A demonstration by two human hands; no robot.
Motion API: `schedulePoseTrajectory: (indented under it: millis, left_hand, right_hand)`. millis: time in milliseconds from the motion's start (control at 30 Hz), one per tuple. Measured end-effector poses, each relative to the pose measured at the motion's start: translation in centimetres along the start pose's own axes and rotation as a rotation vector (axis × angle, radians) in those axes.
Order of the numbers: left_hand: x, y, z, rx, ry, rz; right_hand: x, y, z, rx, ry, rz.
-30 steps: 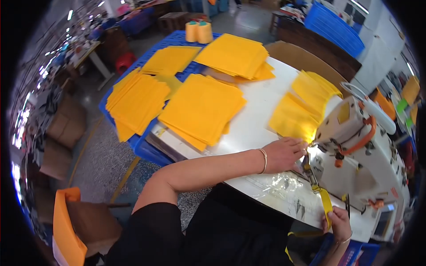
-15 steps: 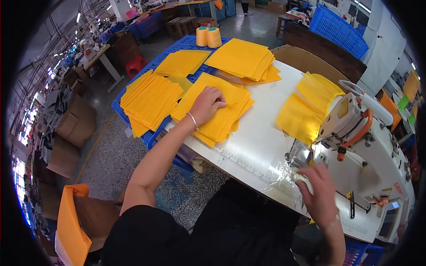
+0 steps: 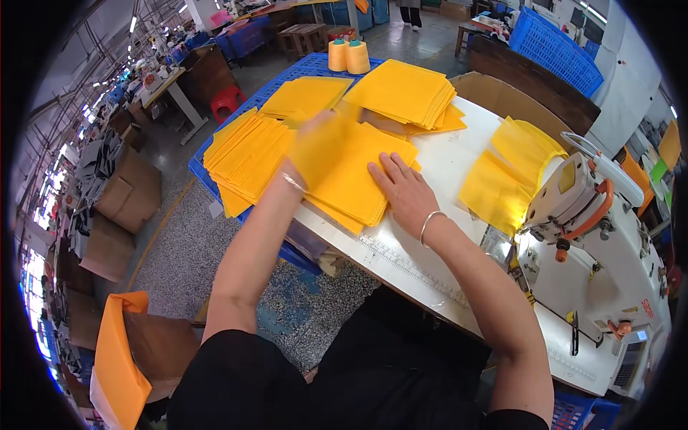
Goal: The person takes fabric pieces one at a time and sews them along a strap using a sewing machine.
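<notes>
My left hand (image 3: pixel 307 147) is blurred at the left side of the middle stack of yellow fabric squares (image 3: pixel 351 183), with a smeared yellow piece (image 3: pixel 324 154) lifted at its fingers. My right hand (image 3: pixel 407 193) rests on the right edge of that stack, fingers spread and palm down. More yellow pieces lie in a left stack (image 3: pixel 247 158), a back left stack (image 3: pixel 304 94) and a back right stack (image 3: pixel 401 89). Joined yellow pieces (image 3: pixel 502 179) lie under the head of the white sewing machine (image 3: pixel 566 193).
Two thread cones (image 3: pixel 347 56) stand on the blue crate (image 3: pixel 287 72) behind the stacks. Small snips (image 3: pixel 574 333) lie on the white table (image 3: pixel 444 276) at the right. A cardboard box (image 3: pixel 502 97) is behind the table. Another person's legs (image 3: pixel 411 16) show far back.
My right hand has moved from the machine area to the middle stack. My left hand went from the machine to that stack, then shifted left with a piece lifting at its fingers.
</notes>
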State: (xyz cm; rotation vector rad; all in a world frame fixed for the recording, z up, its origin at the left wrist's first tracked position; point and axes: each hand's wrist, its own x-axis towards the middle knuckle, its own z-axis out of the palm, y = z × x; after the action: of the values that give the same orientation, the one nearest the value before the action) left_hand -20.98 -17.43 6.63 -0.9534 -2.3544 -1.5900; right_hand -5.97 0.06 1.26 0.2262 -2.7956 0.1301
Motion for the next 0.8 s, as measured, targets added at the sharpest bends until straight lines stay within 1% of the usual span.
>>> schedulePoseTrajectory:
  millis: [67, 100, 167, 233, 300, 333, 400, 433, 467, 500, 533, 567, 633, 667, 733, 767, 800]
  left_hand:
    - [2.0, -2.1, -4.8, -1.424, -0.140, -0.229]
    - [1.9, -0.6, -5.7, -1.429, -0.148, -0.238]
    - [1.6, 5.4, -6.7, -0.555, 0.305, -0.029]
    - [-0.5, 11.4, -4.6, -0.846, -0.254, 0.306]
    - [-4.1, 17.7, 1.6, -0.237, -0.104, 0.275]
    - [-5.3, 16.0, 5.2, -0.221, -0.198, 0.485]
    - [-9.6, 14.6, 10.8, -0.196, -0.400, 0.514]
    - [-11.3, 13.4, 13.2, -0.088, -0.453, 0.593]
    - [-12.5, 12.1, 15.2, 0.026, -0.499, 0.672]
    - [-13.3, 11.0, 16.7, 0.011, -0.502, 0.673]
    - [-13.9, 10.1, 17.9, 0.115, -0.594, 0.696]
    - [-14.3, 9.8, 18.6, 0.224, -0.686, 0.716]
    - [-14.0, 9.8, 19.1, 0.231, -0.693, 0.747]
    - [-13.6, 9.8, 19.3, 0.244, -0.701, 0.783]
    - [-12.9, 9.8, 19.4, 0.270, -0.719, 0.850]
    - [-12.7, 9.8, 19.5, 0.275, -0.721, 0.850]
    - [-12.5, 10.0, 19.7, 0.285, -0.730, 0.858]
  right_hand:
    - [-0.3, -0.3, 0.4, 0.018, 0.008, 0.026]
    - [-0.3, -0.4, 0.4, 0.028, -0.008, 0.028]
    - [-0.4, -0.7, 0.2, 0.032, -0.042, 0.064]
    - [-1.6, -1.4, 0.2, -0.096, 0.035, 0.032]
    - [-5.7, -3.6, -2.5, 0.007, 0.220, -0.099]
    - [-8.9, -4.8, -4.4, -0.036, 0.189, -0.163]
    - [-15.5, -7.3, -6.7, 0.361, -0.013, -0.013]
    - [-18.7, -6.9, -8.4, 0.126, -0.021, -0.230]
    - [-21.4, -6.7, -10.2, 0.235, -0.134, -0.175]
    - [-24.3, -6.2, -11.2, 0.224, -0.074, -0.034]
    - [-26.4, -5.4, -12.2, 0.214, -0.012, 0.102]
    - [-27.2, -4.4, -13.2, 0.104, 0.174, 0.191]
    - [-29.0, -3.3, -13.4, -0.050, 0.460, 0.617]
    - [-29.7, -3.0, -13.2, -0.049, 0.467, 0.618]
    - [-30.7, -2.6, -12.6, 0.447, 0.528, 0.913]
    - [-31.0, -2.3, -12.9, 0.453, 0.530, 0.912]
    - [-31.2, -2.0, -13.8, 0.663, 0.463, 1.006]
